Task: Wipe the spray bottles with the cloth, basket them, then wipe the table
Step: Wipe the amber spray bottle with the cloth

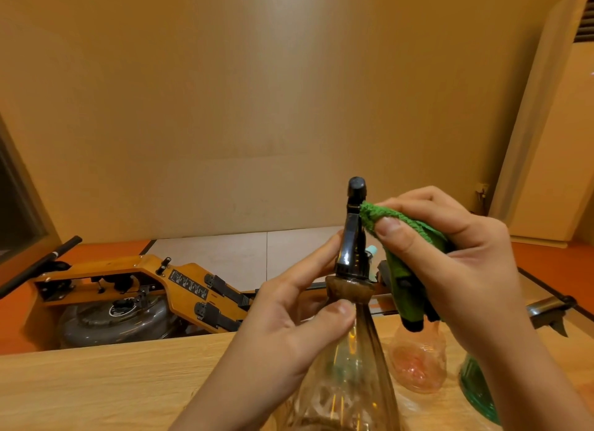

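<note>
A clear amber spray bottle [348, 376] with a black trigger head [353, 237] is held up in the middle of the view. My left hand [289, 321] grips its neck, thumb across the front just below the collar. My right hand [456, 263] pinches a green cloth [408, 237] and presses its folded edge against the right side of the black head. On the wooden table [96, 382] behind stand a pink spray bottle [418, 363] and, at the right edge, a green spray bottle [475, 392], both partly hidden by my right arm.
Beyond the table's far edge a wooden rowing machine [135, 289] with a water tank lies on the floor. A tall white air conditioner [553, 141] stands in the right corner. A plain wall fills the background.
</note>
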Demonstrator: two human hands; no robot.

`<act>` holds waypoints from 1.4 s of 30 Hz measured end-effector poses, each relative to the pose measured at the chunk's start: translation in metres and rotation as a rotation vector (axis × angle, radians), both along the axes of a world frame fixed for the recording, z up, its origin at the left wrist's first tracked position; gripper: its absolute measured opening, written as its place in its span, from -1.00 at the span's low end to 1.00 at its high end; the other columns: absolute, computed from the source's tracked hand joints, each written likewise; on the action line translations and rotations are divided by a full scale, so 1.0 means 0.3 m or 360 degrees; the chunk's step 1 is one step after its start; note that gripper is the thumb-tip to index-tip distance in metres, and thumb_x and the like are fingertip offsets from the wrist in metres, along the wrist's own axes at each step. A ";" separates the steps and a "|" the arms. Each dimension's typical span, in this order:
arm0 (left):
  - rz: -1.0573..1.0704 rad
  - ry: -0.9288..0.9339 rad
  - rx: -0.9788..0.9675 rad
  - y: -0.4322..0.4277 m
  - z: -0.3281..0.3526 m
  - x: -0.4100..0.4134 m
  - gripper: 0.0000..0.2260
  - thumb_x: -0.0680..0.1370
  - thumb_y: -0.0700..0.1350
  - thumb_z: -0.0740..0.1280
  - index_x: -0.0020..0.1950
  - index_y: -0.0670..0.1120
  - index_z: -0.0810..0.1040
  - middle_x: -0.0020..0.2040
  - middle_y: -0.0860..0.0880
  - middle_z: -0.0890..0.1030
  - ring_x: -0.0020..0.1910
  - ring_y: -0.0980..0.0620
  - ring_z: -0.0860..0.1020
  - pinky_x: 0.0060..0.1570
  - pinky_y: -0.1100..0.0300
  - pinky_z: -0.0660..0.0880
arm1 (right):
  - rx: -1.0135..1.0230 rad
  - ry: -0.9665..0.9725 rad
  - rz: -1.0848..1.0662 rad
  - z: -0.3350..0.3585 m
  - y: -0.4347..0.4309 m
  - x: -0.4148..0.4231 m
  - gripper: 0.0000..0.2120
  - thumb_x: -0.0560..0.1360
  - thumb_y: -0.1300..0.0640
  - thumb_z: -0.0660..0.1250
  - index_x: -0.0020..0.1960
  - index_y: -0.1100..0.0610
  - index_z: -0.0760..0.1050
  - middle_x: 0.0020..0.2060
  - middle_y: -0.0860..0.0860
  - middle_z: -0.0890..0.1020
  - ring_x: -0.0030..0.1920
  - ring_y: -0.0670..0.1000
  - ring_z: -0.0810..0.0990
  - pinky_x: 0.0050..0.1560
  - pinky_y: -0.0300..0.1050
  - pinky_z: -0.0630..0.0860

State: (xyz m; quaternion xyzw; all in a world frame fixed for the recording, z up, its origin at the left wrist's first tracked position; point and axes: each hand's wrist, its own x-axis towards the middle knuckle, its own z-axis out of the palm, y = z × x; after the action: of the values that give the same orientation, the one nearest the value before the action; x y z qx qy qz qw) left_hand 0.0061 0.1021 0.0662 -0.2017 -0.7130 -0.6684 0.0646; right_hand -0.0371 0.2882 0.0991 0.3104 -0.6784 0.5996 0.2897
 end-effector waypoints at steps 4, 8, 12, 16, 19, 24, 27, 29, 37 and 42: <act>-0.0013 -0.0056 0.0079 -0.005 -0.005 -0.010 -0.55 0.46 -0.16 0.41 0.34 0.09 0.64 0.12 0.11 0.72 0.03 0.09 0.68 0.05 0.26 0.61 | 0.0031 0.0013 0.0063 0.003 -0.010 0.005 -0.84 0.48 -0.01 0.43 0.01 -0.04 0.74 -0.08 0.00 0.65 -0.08 0.07 0.66 -0.21 -0.06 0.63; -0.0048 -0.0083 0.0156 -0.009 -0.003 -0.014 -0.56 0.48 -0.18 0.41 0.35 0.07 0.64 0.22 0.02 0.70 0.16 -0.03 0.69 0.24 0.09 0.59 | 0.0168 0.0078 0.0150 0.005 -0.017 0.017 -0.86 0.48 0.06 0.48 0.02 -0.01 0.74 -0.11 -0.03 0.64 -0.07 0.03 0.65 -0.18 -0.21 0.59; -0.0029 -0.0068 0.0231 -0.006 -0.006 -0.013 -0.54 0.42 -0.23 0.44 0.28 0.12 0.68 0.16 0.12 0.72 0.07 0.10 0.72 -0.02 0.30 0.61 | 0.0011 0.0045 0.0042 0.007 -0.020 0.015 -0.89 0.47 0.08 0.49 -0.01 -0.01 0.72 -0.12 0.00 0.65 -0.11 0.03 0.66 -0.20 -0.22 0.57; -0.0059 -0.0031 0.0232 -0.002 0.006 -0.010 -0.50 0.44 -0.22 0.44 0.30 0.23 0.63 0.23 0.08 0.70 0.10 -0.10 0.71 0.07 0.15 0.65 | 0.0099 0.0099 0.0105 0.009 -0.012 0.019 -0.87 0.48 0.06 0.48 0.01 0.00 0.72 -0.13 -0.01 0.64 -0.12 0.03 0.64 -0.20 -0.24 0.55; -0.0071 -0.0029 0.0266 0.000 0.008 -0.009 -0.49 0.43 -0.22 0.45 0.29 0.24 0.63 0.22 0.10 0.70 0.10 -0.04 0.72 0.12 0.13 0.64 | 0.0041 0.0089 0.0024 0.008 -0.015 0.017 -0.89 0.47 0.10 0.50 -0.01 -0.01 0.72 -0.13 -0.02 0.64 -0.14 0.03 0.64 -0.24 -0.20 0.56; -0.0030 -0.0026 0.0305 0.001 0.006 -0.009 -0.48 0.42 -0.22 0.47 0.30 0.23 0.63 0.25 0.12 0.68 0.13 -0.07 0.71 0.10 0.10 0.65 | 0.0115 0.0127 0.0130 0.009 -0.011 0.019 -0.87 0.47 0.07 0.46 0.01 -0.01 0.72 -0.13 -0.03 0.63 -0.10 0.01 0.64 -0.19 -0.28 0.54; -0.0032 -0.0037 0.0308 0.002 0.005 -0.009 -0.48 0.43 -0.21 0.49 0.30 0.25 0.63 0.25 0.14 0.68 0.15 -0.11 0.70 0.23 0.00 0.61 | 0.0057 0.0100 0.0023 0.007 -0.018 0.014 -0.91 0.47 0.11 0.51 -0.03 -0.01 0.71 -0.12 -0.04 0.65 -0.10 0.01 0.65 -0.20 -0.28 0.54; -0.0036 -0.0037 0.0316 -0.001 0.007 -0.008 -0.47 0.41 -0.15 0.54 0.32 0.24 0.62 0.28 0.15 0.66 0.17 -0.11 0.70 0.25 -0.05 0.59 | 0.0093 0.0104 0.0069 0.006 -0.020 0.015 -0.89 0.46 0.12 0.51 -0.02 -0.01 0.71 -0.12 -0.05 0.64 -0.08 0.00 0.65 -0.18 -0.29 0.55; 0.0000 -0.0015 0.0298 0.003 0.011 -0.004 -0.47 0.43 -0.21 0.46 0.30 0.28 0.62 0.25 0.14 0.68 0.16 -0.11 0.70 0.25 -0.08 0.60 | 0.0085 0.0099 0.0036 0.006 -0.025 0.017 -0.92 0.45 0.11 0.52 -0.05 0.01 0.69 -0.12 -0.05 0.65 -0.09 0.00 0.65 -0.17 -0.28 0.54; 0.0029 0.0006 0.0279 0.001 0.011 -0.003 -0.47 0.44 -0.21 0.46 0.30 0.28 0.62 0.26 0.15 0.67 0.15 -0.12 0.70 0.25 -0.18 0.59 | 0.0087 0.0129 0.0021 0.006 -0.021 0.016 -0.92 0.47 0.07 0.47 -0.04 0.00 0.69 -0.11 -0.04 0.65 -0.09 0.03 0.65 -0.17 -0.25 0.56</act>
State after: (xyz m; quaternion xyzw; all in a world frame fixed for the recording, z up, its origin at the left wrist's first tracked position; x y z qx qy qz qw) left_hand 0.0051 0.1022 0.0696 -0.1903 -0.6536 -0.7271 0.0894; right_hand -0.0325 0.2818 0.1008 0.3467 -0.6801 0.5698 0.3043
